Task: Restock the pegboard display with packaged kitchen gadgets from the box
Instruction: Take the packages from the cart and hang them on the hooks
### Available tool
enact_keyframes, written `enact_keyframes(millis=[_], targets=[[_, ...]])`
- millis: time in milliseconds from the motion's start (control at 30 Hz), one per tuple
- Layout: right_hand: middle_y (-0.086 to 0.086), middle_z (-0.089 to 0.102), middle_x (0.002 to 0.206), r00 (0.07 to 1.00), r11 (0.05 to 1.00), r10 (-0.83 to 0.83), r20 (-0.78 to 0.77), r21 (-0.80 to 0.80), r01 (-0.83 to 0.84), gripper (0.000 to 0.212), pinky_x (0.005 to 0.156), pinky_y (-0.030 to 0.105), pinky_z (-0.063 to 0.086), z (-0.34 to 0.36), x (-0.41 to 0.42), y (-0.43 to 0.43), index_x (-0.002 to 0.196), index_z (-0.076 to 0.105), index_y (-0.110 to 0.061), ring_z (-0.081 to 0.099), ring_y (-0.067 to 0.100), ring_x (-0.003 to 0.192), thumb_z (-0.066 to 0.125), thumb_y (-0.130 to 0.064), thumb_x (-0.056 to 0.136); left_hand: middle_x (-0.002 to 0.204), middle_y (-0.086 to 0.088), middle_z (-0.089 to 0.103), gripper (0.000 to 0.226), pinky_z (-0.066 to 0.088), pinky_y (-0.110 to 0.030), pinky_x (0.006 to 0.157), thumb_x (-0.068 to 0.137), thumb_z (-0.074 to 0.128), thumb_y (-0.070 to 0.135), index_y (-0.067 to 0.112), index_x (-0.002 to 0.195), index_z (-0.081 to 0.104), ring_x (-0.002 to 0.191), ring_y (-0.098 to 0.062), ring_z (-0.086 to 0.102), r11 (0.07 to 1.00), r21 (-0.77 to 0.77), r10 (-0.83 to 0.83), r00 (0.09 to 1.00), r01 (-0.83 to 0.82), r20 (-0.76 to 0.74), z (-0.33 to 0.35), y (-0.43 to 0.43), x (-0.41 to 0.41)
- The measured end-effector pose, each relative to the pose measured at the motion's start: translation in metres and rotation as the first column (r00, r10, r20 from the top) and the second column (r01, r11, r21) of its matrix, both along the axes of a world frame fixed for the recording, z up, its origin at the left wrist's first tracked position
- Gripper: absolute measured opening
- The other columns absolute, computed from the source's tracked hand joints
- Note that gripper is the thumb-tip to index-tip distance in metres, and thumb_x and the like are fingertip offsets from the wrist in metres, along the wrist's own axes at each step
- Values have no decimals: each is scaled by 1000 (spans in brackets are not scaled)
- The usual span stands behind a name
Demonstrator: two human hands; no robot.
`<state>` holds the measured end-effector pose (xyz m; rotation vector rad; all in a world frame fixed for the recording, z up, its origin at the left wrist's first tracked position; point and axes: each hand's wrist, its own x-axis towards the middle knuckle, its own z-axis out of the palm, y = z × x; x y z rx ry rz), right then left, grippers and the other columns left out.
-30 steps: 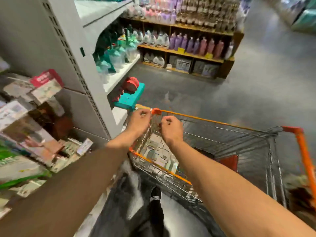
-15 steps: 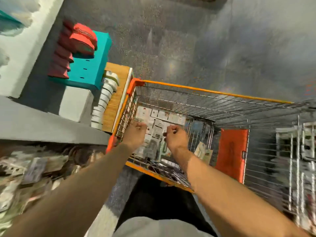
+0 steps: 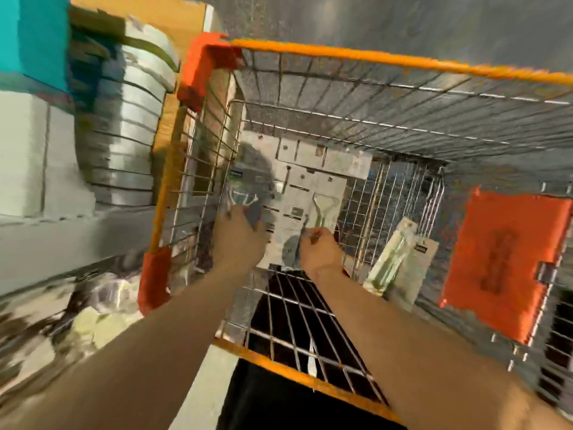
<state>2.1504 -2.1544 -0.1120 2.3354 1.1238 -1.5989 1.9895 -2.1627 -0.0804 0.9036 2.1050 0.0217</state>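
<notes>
The fingers (image 3: 317, 236) of the right hand (image 3: 321, 252) are bent tight. They pinch the edge of a thin pack (image 3: 301, 235) that stands up from the pile. The fingers (image 3: 237, 217) of the left hand (image 3: 238, 243) are bent too and reach down on the left side of the pile. That spot is blurry, so we cannot tell if they hold a pack or only touch one.

Both hands are low inside a wire cart (image 3: 387, 61) with an orange rim. The white packs (image 3: 313, 181) lie flat on the cart floor, side by side and on top of each other. We can make out a shiny metal tool (image 3: 324, 206) on one card, just above the right hand. One loose pack (image 3: 400, 259) leans on the wire wall to the right, apart from the pile. We see no box here; the packs sit right in the cart.

We think this is the picking-up step. The packs are not yet on the pegs. The pegboard display (image 3: 62, 305) is down at the left, outside the cart, and it is all blurry.

For the next move, we think the right hand must lift its pack up and clear of the wire sides. The pack looks thin and flat, so it needs a tight pinch or it could slip. Then it has to be hung on a free peg.
</notes>
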Motion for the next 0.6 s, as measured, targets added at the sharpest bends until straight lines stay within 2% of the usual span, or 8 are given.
enact_keyframes(millis=[67,133,200,300,400,467,533,600], targets=[[5,66,115,998,998,-56,-24,-12,56,29,77,29,50,-15,-1,-1,131,52,-14,58,17,86,51,-29,106,139,-17,49,46,46,-53,107,98,61,40,6,129,58,128,-40,50,1000,-6,10,996,-10,-85,-6,1,7],[-2,64,114,992,994,-109,-70,-35,107,31,74,22,54,-30,-3,-1,132,50,-18,60,11,83,56,-31,105,145,-14,45,45,46,-52,106,98,67,35,15,136,55,132,-38,45,999,27,34,988,-30,-148,-10,3,13],[-6,65,111,990,993,-113,-80,-30,111,36,82,27,57,-39,-4,-2,132,51,-19,62,12,87,61,-36,102,147,-15,43,44,48,-52,102,97,68,28,19,137,53,131,-39,46,997,56,57,984,-48,-169,-16,1,14],[-6,65,100,988,991,-131,-84,-41,128,37,77,30,50,-48,-8,-3,121,52,-20,60,10,80,66,-44,97,140,-18,46,39,51,-51,94,98,66,19,20,133,50,121,-39,52,995,82,66,987,-54,-150,-22,-1,11],[-8,59,86,990,993,-114,-83,-12,113,25,74,28,46,-48,-13,-3,105,55,-19,58,14,77,68,-39,96,132,-13,50,34,47,-44,87,100,64,26,18,131,51,116,-34,53,995,93,54,995,-46,-80,-26,0,13],[-3,61,86,993,993,-97,-68,66,101,18,67,28,45,-46,-12,-7,94,56,-18,60,17,78,66,-33,95,131,-11,49,35,49,-44,92,98,65,22,17,131,51,115,-32,55,997,72,1,998,3,-56,-30,-1,17],[1,59,92,996,983,-83,-20,162,85,18,60,25,40,-40,-6,-11,86,53,-20,57,13,74,65,-32,93,127,-9,51,33,51,-48,97,96,67,17,18,126,53,114,-30,56,998,65,-21,999,24,-42,-33,-1,18],[1,58,92,996,974,-92,4,209,89,20,58,23,38,-39,4,-12,84,52,-19,53,10,70,65,-31,93,122,-7,57,31,54,-48,94,95,68,14,23,122,54,108,-28,59,997,82,-11,1000,12,-9,-39,0,19]])
